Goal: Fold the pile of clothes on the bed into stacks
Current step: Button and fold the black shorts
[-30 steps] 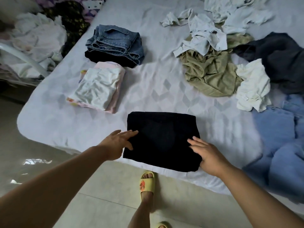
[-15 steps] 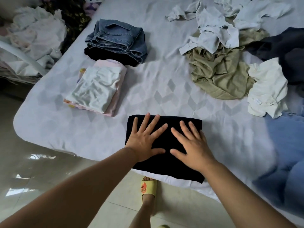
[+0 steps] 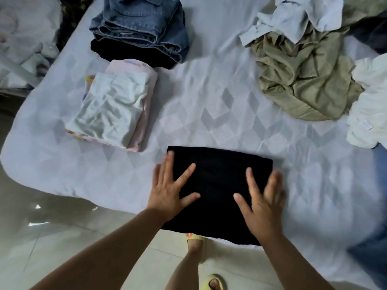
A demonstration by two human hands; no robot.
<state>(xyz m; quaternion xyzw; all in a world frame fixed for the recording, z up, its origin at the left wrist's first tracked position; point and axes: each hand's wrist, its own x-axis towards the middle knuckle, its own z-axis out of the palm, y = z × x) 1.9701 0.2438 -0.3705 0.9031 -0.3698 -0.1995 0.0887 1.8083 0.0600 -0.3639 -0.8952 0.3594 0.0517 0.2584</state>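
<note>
Bed with a pale quilted cover in a diamond pattern, filling most of the view, its near edge and rounded left corner above a glossy tiled floor. Unfolded pile on the right: crumpled olive garment under a rumpled pale blue-white piece, crumpled white garment at the right edge just beside the olive one, dark fabric at the upper right corner, blue fabric at the lower right edge, blurred. Folded black garment lying flat at the near edge of the bed, roughly rectangular, its near edge hanging slightly past the mattress edge. Stack of folded jeans at the upper left, resting on a folded black piece. Second stack just in front of it: folded white top on folded pink items, well apart from the black garment. Left hand flat on the black garment's left side, fingers straight and spread wide, outer fingers over the left edge. Right hand flat on the right side, fingers spread, blurred at the tips. Yellow slipper on a foot on the floor below, second yellow slipper at the bottom edge
</note>
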